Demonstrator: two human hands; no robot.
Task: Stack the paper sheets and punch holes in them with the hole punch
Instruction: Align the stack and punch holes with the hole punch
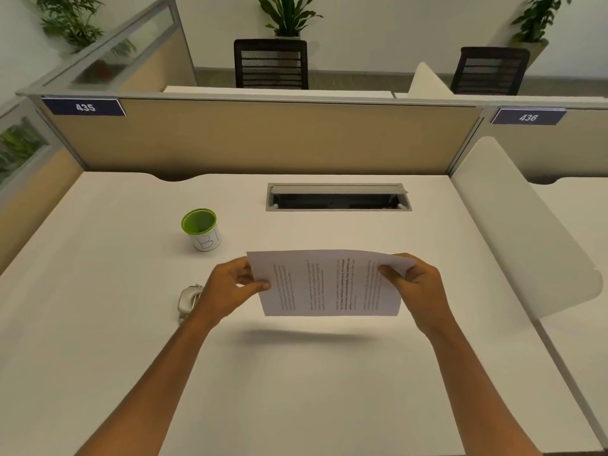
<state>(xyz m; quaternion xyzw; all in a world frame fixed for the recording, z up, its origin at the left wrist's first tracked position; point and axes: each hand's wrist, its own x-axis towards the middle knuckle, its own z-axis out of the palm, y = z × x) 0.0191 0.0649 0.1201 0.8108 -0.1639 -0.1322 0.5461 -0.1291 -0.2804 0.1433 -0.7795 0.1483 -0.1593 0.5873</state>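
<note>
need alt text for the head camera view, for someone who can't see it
Two bare hands, the left hand and the right hand, hold the paper sheets by their short edges above a white desk. A grey hole punch lies partly hidden behind the left wrist, and a green-rimmed cup stands further back.

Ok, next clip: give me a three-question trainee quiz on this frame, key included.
1. True or false: the sheets lie flat on the desk.
2. Which hand partly hides the punch? A) left B) right C) neither
3. What stands on the desk behind the left hand?

Key:
1. False. Both hands hold the sheets above the desk, with a shadow below them; the right hand grips the right edge.
2. A
3. A cup, green inside.
</note>
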